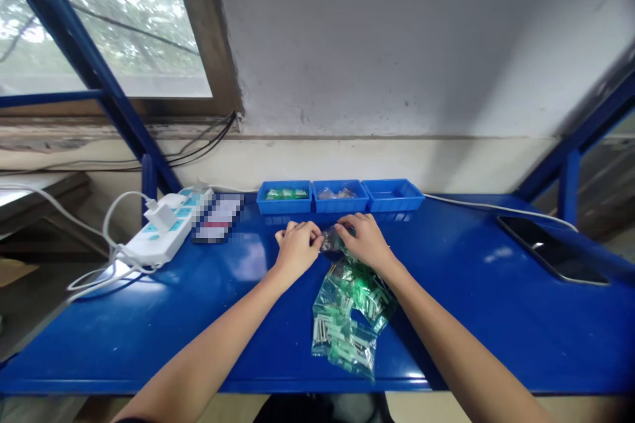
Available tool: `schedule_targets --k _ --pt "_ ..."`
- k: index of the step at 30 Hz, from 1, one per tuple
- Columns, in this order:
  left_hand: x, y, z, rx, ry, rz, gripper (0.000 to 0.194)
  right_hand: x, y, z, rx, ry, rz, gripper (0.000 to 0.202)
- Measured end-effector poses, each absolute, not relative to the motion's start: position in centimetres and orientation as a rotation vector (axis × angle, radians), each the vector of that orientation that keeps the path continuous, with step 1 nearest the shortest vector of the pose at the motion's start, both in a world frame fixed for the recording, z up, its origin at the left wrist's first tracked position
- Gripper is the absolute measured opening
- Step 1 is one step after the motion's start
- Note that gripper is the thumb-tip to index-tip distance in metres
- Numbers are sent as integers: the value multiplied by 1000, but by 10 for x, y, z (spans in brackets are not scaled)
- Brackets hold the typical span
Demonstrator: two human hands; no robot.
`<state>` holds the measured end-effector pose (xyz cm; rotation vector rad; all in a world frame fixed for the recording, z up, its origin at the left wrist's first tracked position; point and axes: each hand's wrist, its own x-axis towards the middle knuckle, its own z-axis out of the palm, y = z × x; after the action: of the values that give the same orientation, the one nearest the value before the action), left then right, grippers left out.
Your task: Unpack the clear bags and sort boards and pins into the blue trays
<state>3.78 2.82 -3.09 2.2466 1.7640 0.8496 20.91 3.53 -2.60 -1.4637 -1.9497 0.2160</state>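
While hands (299,243) (363,238) pinch plastic (329,243), two trays (285,207) (341,205) hold bags (286,194) (337,193)

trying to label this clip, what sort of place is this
Probably a small packing or sorting workstation: the blue metal bench has a row of blue bins, and clear bags of small parts lie near the hands.

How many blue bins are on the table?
3 blue bins, in a row by the wall: the left bin holds green packets, the middle bin holds clear bags, and the right bin looks empty.
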Motion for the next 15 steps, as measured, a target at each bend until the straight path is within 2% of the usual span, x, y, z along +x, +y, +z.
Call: schedule_targets --k 4,7,11,15 --pt "26 23 -19 2114 1556 1234 7 197 27 -14 -1377 -1665 772 43" --pt "25 17 -14 2207 1399 1403 7 188 24 -11 -1189 -1380 1182 44" --pt "29 14 -13 2466 1318 1322 5 185 21 -8 -1014 -1175 1279 33" --pt "28 15 -13 2508 1343 1255 9 186 20 -7 -1132 -1267 1197 36"
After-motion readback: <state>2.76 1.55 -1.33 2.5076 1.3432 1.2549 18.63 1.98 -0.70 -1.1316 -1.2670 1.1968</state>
